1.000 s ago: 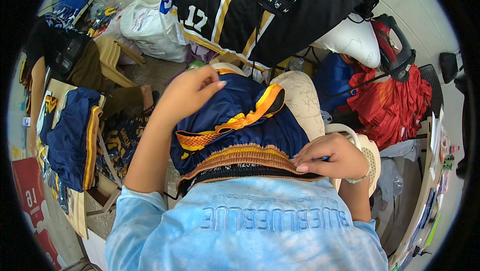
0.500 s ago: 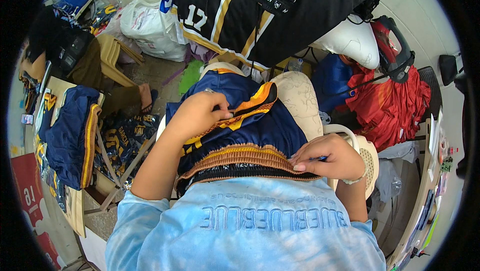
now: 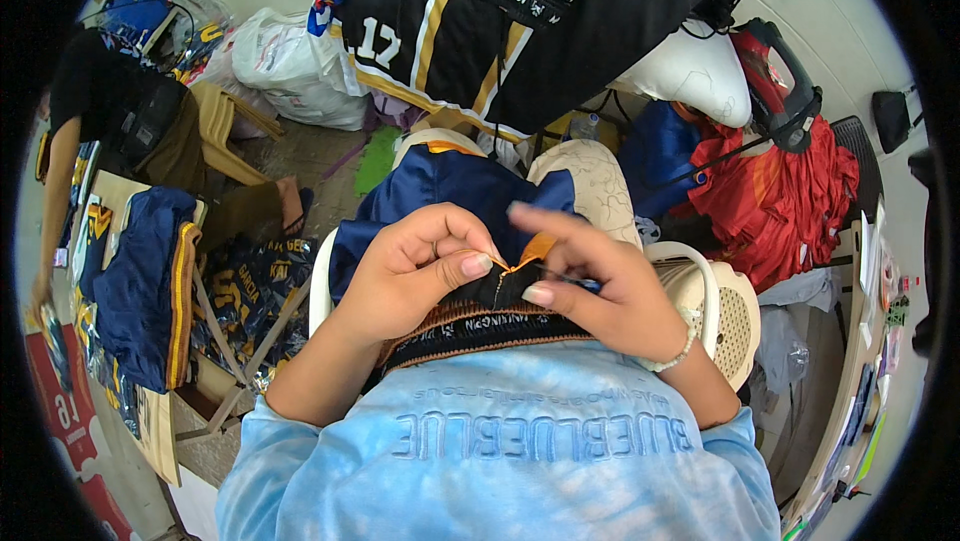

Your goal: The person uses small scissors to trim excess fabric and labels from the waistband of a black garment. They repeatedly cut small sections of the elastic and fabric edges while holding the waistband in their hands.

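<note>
Navy shorts (image 3: 430, 181) with orange trim and a ribbed brown waistband lie across my lap, turned so black inner fabric shows. My left hand (image 3: 425, 266) pinches an orange edge of the shorts between thumb and forefinger. Close on its right is my right hand (image 3: 610, 291), its index finger stretched out and blurred, its thumb near the black fabric. A small dark blue tool (image 3: 588, 285) is tucked in the right hand's curled fingers. Its kind is mostly hidden.
Black shorts (image 3: 430, 41) are piled ahead. At right are an iron (image 3: 775, 81), red garments (image 3: 770, 201) and a white chair arm (image 3: 700, 281). Folded navy shorts (image 3: 145, 286) lie on a board at left. Another person's arm (image 3: 62, 191) reaches down at far left.
Both hands have come together over my lap. My left hand has moved right and nearer, lifting the edge. The waistband has folded to show black lining. The other person's arm has come into view.
</note>
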